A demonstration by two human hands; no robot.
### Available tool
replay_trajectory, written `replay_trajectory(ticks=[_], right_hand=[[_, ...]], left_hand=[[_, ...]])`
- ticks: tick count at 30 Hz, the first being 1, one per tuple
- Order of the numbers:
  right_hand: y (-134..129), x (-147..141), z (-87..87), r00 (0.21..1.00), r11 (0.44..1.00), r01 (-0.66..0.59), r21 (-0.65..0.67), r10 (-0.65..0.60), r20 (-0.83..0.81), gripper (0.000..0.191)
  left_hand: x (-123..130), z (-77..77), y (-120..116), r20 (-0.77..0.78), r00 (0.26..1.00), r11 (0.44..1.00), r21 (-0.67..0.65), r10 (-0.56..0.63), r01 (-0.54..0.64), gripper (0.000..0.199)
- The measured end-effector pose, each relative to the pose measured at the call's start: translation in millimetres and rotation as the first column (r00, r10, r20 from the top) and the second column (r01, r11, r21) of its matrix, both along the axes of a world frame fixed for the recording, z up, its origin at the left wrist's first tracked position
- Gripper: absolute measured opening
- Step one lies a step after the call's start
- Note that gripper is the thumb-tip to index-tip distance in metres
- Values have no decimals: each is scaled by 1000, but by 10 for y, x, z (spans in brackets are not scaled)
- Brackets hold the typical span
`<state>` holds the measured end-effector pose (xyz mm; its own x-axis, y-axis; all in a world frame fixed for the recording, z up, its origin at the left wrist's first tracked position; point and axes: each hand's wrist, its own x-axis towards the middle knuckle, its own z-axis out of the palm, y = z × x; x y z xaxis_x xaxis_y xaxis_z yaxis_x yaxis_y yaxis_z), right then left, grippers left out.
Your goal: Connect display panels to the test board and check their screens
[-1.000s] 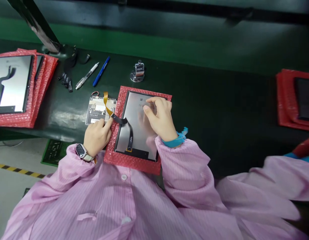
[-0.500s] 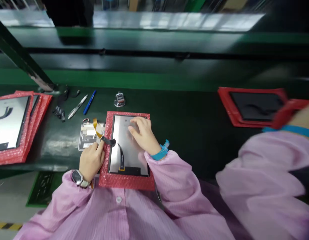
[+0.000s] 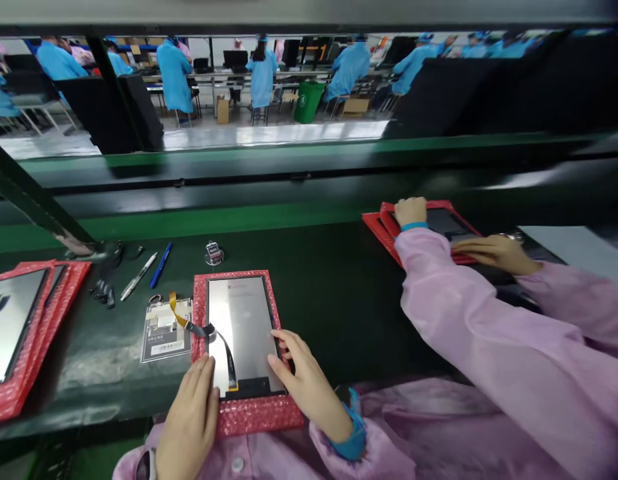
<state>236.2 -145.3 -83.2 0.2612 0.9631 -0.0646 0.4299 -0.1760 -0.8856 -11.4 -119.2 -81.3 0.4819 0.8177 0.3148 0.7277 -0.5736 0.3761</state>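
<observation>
An LCD panel (image 3: 243,320) lies silver back up on a red bubble-wrap bag (image 3: 259,417) in front of me. A dark flex cable (image 3: 227,357) runs from the panel's lower part to its left edge. There it meets an orange ribbon (image 3: 177,310) leading to a small circuit board (image 3: 165,330) left of the bag. My left hand (image 3: 191,413) rests at the bag's lower left edge, fingers stretched out, the thumb near the panel's corner. My right hand (image 3: 309,383) touches the panel's lower right edge with thumb and fingers apart.
More panels on red bags (image 3: 21,333) are stacked at the left. A white pen (image 3: 139,277), a blue pen (image 3: 161,265) and a small clear-and-dark item (image 3: 214,253) lie behind the board. At right, a co-worker's hands (image 3: 411,212) handle red-bagged panels (image 3: 449,223).
My right hand has moved from the panel's upper part down to its lower right edge. My left hand has left the cable for the bag's lower left. The view has tilted up; the co-worker's hands now show.
</observation>
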Motion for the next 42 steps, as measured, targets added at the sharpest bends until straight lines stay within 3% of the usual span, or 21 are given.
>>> replay_trajectory(ticks=[5, 8, 12, 16, 19, 22, 23, 24, 26, 27, 29, 31, 32, 34, 37, 39, 42], right_hand=[[206, 83, 14, 972, 991, 125, -46, -132, -196, 54], [443, 226, 48, 868, 975, 206, -82, -221, -444, 55], [734, 362, 181, 767, 970, 242, -24, -207, -608, 52], [830, 271, 383, 731, 952, 296, 72, -178, -659, 56], [794, 51, 535, 810, 929, 284, 236, -100, -578, 50], [772, -213, 658, 918, 893, 218, 394, -49, -395, 44], [777, -298, 693, 935, 881, 194, 431, -34, -353, 43], [789, -378, 726, 945, 868, 175, 464, -15, -327, 43], [821, -526, 789, 951, 840, 147, 522, 26, -309, 42], [836, -595, 820, 952, 827, 139, 544, 40, -304, 41], [850, -721, 878, 957, 817, 123, 564, 53, -286, 39], [832, -826, 926, 965, 822, 104, 560, 53, -256, 39], [814, -867, 941, 970, 824, 88, 560, 58, -237, 38], [776, -916, 939, 972, 819, 39, 573, 101, -210, 38], [778, -898, 825, 952, 824, 24, 566, 154, -265, 45], [836, -846, 693, 953, 881, 75, 468, 75, -294, 49], [938, -794, 516, 982, 978, 61, 199, -24, -187, 55]], left_hand=[[118, -105, 161, 15, 1000, 1000, -25, -14, 15, 46], [271, -164, 306, 34, 999, 999, -32, -34, 35, 46], [437, -185, 485, 56, 997, 996, -68, -59, 62, 50], [359, -154, 621, 120, 988, 979, -173, -92, 112, 52], [103, 4, 717, 153, 974, 906, -368, -165, 211, 51], [-198, 328, 814, 147, 949, 706, -640, -278, 305, 47], [-258, 456, 851, 158, 953, 658, -694, -258, 293, 45], [-280, 583, 894, 194, 962, 653, -707, -192, 273, 44], [-186, 798, 1007, 381, 924, 696, -661, -9, 279, 47], [-76, 875, 1078, 516, 852, 730, -614, 85, 300, 49], [215, 961, 1234, 734, 630, 770, -547, 252, 329, 54], [503, 986, 1376, 791, 484, 729, -574, 375, 373, 62], [614, 992, 1428, 788, 450, 701, -597, 420, 391, 65], [744, 1012, 1488, 776, 414, 672, -625, 476, 399, 65], [736, 1077, 1491, 761, 379, 668, -646, 527, 369, 65], [667, 1119, 1473, 720, 388, 629, -693, 575, 353, 69], [570, 1145, 1467, 663, 407, 591, -747, 628, 304, 73]])
